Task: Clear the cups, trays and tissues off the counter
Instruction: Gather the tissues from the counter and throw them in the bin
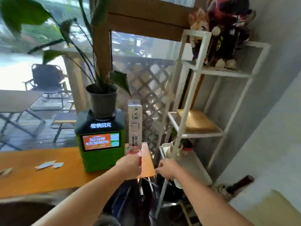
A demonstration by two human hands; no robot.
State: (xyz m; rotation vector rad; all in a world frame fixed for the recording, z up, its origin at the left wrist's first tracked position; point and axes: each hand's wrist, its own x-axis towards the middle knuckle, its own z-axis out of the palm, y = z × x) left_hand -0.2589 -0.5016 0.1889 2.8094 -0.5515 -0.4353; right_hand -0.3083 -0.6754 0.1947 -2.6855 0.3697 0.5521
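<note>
Head view shows the left hand at the far right end of the orange wooden table, its grip closed around a red-and-white packet, blurred, possibly a tissue pack, held just above the table's corner. The right hand is just beside it past the table's edge, its grip curled round the upright of a white metal shelf rack; how tight the fingers are I cannot tell. Two pale paper scraps that look like tissues lie on the table well to the left, and another bit sits at the left frame edge. Between the scraps and the left hand stands a green power-bank kiosk with a lit screen; a black potted plant stands on top of it. A tall white carton stands upright behind the packet. The rack holds a plush toy on top and a wooden tray on the middle shelf
</note>
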